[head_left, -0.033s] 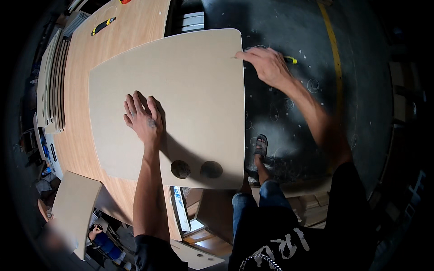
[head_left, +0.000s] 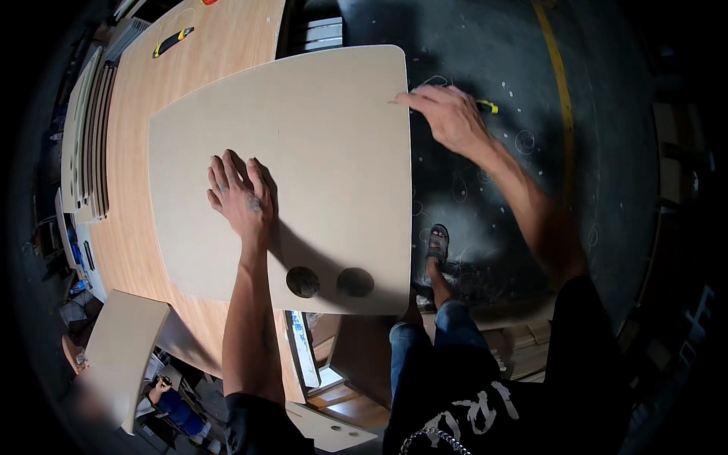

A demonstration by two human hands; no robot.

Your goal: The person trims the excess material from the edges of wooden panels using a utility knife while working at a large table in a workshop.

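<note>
A large beige panel (head_left: 326, 167) with a rounded corner and two round holes lies on the wood-grain table, its right side jutting past the table. My left hand (head_left: 241, 193) rests flat on it, fingers spread. At the panel's upper right edge my right hand (head_left: 453, 120) is closed around a utility knife (head_left: 487, 107); only its yellow end shows behind the hand, and the blade is hidden. My thumb or a fingertip reaches over the edge. A thin pale strip (head_left: 434, 80) curls just beyond this hand.
Another yellow-and-black utility knife (head_left: 174, 43) lies on the wood-grain table (head_left: 227, 38). Stacked panels (head_left: 89, 136) stand along its left side. At lower left a person holds a smaller beige panel (head_left: 129, 341). Scraps and curled strips litter the dark floor (head_left: 500, 189).
My right hand has shifted slightly down along the panel's edge, toward me. My left hand stays on the panel.
</note>
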